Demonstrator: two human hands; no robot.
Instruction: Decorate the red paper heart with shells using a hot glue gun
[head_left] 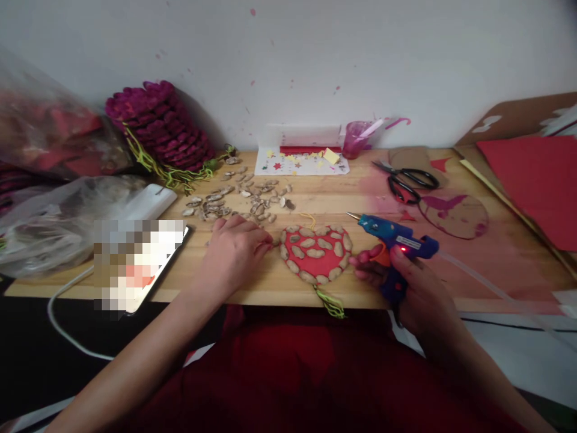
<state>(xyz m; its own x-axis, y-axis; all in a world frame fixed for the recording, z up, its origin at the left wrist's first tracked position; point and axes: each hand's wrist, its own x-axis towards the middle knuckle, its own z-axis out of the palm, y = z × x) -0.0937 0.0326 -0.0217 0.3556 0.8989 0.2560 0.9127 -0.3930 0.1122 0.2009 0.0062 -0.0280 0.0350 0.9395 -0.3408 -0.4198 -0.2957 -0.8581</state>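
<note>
A red heart (303,263) lies flat on the table, with peanut shells around its rim and several more across its middle. A yellow loop tops it, and a green-yellow tassel (332,304) hangs from its lower tip over the table edge. Beside the heart's left edge, my left hand (237,249) is closed in a pinch. The brownish tip of what looks like a peanut shell (275,243) shows at its fingertips. My right hand (419,282) grips a blue hot glue gun (383,227) just right of the heart, fingers at the orange trigger, nozzle pointing left.
Loose peanut shells (259,195) lie behind my left hand. Scissors (412,180), a cardboard disc (455,216) and red sheets (536,186) are on the right. At left are a phone (153,270), a plastic bag (58,222) and stacked purple pieces (162,129). Star stickers (302,163) and a pink cup (356,139) stand behind.
</note>
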